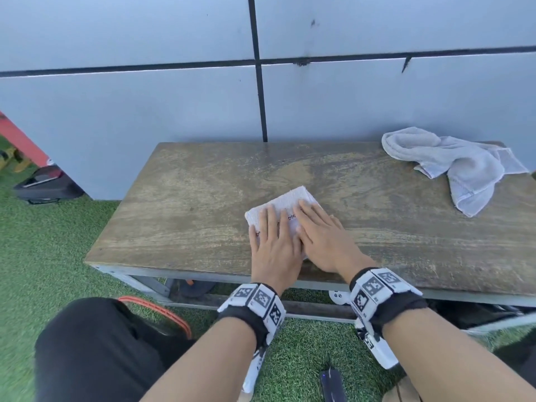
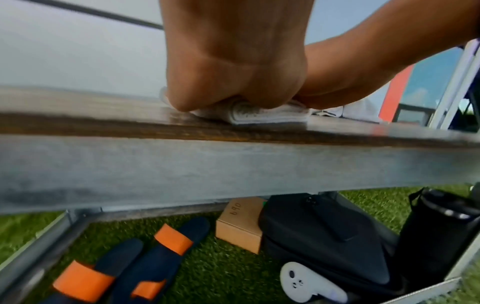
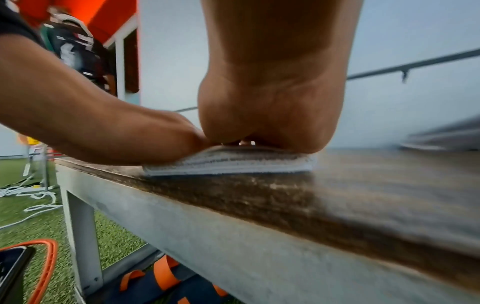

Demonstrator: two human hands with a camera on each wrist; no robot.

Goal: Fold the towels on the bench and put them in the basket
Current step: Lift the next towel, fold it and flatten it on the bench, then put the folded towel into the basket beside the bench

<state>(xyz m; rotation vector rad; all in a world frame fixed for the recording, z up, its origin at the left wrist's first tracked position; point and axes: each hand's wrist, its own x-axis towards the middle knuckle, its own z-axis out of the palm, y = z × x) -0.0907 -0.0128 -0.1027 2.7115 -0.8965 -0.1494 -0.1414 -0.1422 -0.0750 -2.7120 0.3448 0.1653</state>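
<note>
A small white towel, folded into a thick square, lies near the front edge of the wooden bench. My left hand and my right hand press flat on it side by side, fingers straight. The left wrist view shows the folded layers under my palm. From the right wrist, the stacked edge shows under the heel of my hand. A crumpled grey towel lies at the bench's far right. An orange basket rim shows by my left knee.
A grey panelled wall stands right behind the bench. Under the bench lie slippers, a cardboard box, a black bag and a white controller on green turf. A dark device lies on the turf near my right arm.
</note>
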